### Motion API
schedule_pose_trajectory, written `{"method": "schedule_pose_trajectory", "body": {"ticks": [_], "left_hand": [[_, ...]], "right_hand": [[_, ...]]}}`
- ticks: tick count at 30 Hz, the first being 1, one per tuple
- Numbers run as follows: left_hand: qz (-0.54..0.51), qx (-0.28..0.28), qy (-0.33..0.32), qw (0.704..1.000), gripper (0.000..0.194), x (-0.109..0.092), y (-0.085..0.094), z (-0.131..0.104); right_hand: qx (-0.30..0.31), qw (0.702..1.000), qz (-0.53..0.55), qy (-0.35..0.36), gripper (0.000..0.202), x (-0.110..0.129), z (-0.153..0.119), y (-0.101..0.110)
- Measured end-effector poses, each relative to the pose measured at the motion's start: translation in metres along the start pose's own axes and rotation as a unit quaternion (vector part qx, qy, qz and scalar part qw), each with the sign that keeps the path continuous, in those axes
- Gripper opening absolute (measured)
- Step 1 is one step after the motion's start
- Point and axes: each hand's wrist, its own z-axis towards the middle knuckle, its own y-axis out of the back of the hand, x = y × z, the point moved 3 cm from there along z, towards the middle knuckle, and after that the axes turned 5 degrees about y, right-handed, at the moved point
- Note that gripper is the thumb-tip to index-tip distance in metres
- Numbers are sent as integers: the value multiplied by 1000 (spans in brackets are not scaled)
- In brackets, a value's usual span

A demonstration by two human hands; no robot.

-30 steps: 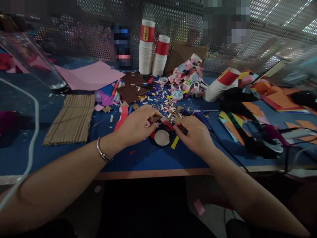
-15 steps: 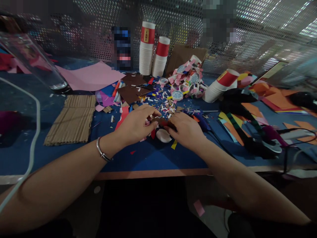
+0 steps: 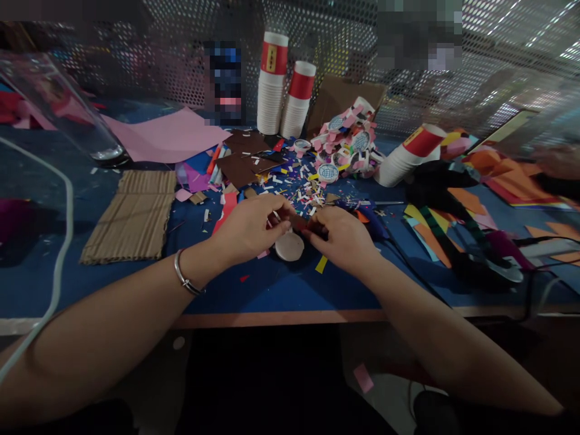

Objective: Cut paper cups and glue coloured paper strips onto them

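Observation:
Near the table's front, my left hand is closed, thumb and fingers pinched at the upper edge of a white round piece that looks like the bottom of a paper cup. Its pale flat face is turned toward me. Facing it, my right hand pinches a small dark reddish-brown piece, which spans the gap between both hands. My fingers partly hide that piece, so its full shape is unclear. A yellow paper strip lies just below my right hand.
Paper scraps litter the table behind my hands. Beyond stand stacked paper cups and a heap of pink-and-white paper crafts. Corrugated cardboard and a clear container lie left. A blue corded tool and black straps are right.
The white round piece has shifted slightly left and turned so more of its flat face shows. Both hands stay close together in nearly the same place. The view has shifted a little.

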Motion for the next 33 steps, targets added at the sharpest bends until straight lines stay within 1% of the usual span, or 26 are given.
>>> {"method": "schedule_pose_trajectory", "body": {"ticks": [5, 8, 12, 15, 17, 19, 21, 22, 25, 27, 30, 31, 33], "left_hand": [[8, 6, -1, 1000, 15, -1, -2, -1], [7, 9, 11, 1000, 13, -2, -1, -2], [-7, 14, 37, 999, 9, -2, 1, -2], [-69, -4, 66, 995, 15, -1, 1, -1], [-155, -8, 102, 983, 25, 1, 0, 0], [-251, 5, 148, 957, 28, 3, -4, 1], [-315, 24, 184, 931, 21, 3, -7, 2], [-334, 31, 192, 922, 17, 3, -8, 2], [-371, 36, 192, 908, 11, 2, -9, 3], [-399, 16, 192, 896, 9, 2, -7, 4], [-422, -29, 193, 885, 7, 2, -3, 4], [-414, -35, 192, 889, 8, 2, -2, 3], [-360, -16, 190, 913, 9, 0, -3, 1]], "right_hand": [[9, 1000, -17, 6, 13, 1, -1, -4], [-4, 1000, -27, 14, 15, 2, -2, -4], [-55, 998, -9, 33, 19, 5, -3, 1], [-121, 990, 71, 29, 22, 9, -6, 9], [-153, 978, 143, 14, 22, 12, -8, 13], [-159, 967, 198, -6, 21, 16, -10, 15], [-147, 962, 230, -22, 21, 20, -10, 15], [-139, 961, 238, -25, 21, 21, -10, 15], [-123, 963, 238, -23, 21, 21, -10, 19], [-128, 969, 209, -29, 19, 14, -12, 24], [-156, 978, 118, -67, 16, -13, -23, 34], [-167, 978, 84, -88, 16, -25, -28, 37], [-163, 979, 6, -123, 20, -49, -38, 39]]}}
